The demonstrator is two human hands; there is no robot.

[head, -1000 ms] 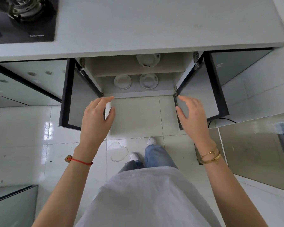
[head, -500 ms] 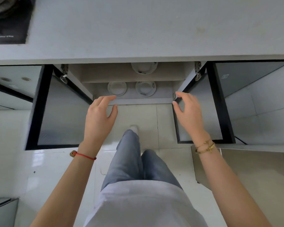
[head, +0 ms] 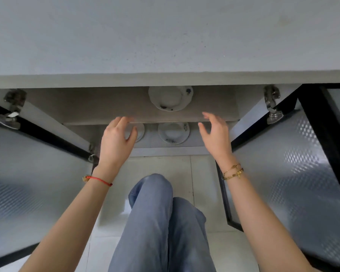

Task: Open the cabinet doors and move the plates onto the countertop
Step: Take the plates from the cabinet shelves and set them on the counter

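Note:
Both frosted-glass cabinet doors stand wide open, the left door (head: 33, 173) and the right door (head: 290, 163). A white plate (head: 170, 99) with small dark marks lies on the upper shelf (head: 86, 107). On the cabinet floor lie two more white plates: one (head: 174, 133) in plain sight, the other (head: 140, 132) mostly hidden behind my left hand (head: 116, 142). My left hand reaches into the opening with fingers spread and holds nothing. My right hand (head: 214, 134) is also open, fingers spread, just right of the lower plates. The grey countertop (head: 165, 36) fills the top.
Metal hinges (head: 271, 107) sit at the cabinet's upper corners. My bent knees in blue jeans (head: 161, 222) are low in the middle, above a white tiled floor (head: 175, 169). The open doors flank both arms closely.
Both hands have let go of the door edges and moved forward into the cabinet opening. The view has dropped lower and closer, and the doors have swung wider.

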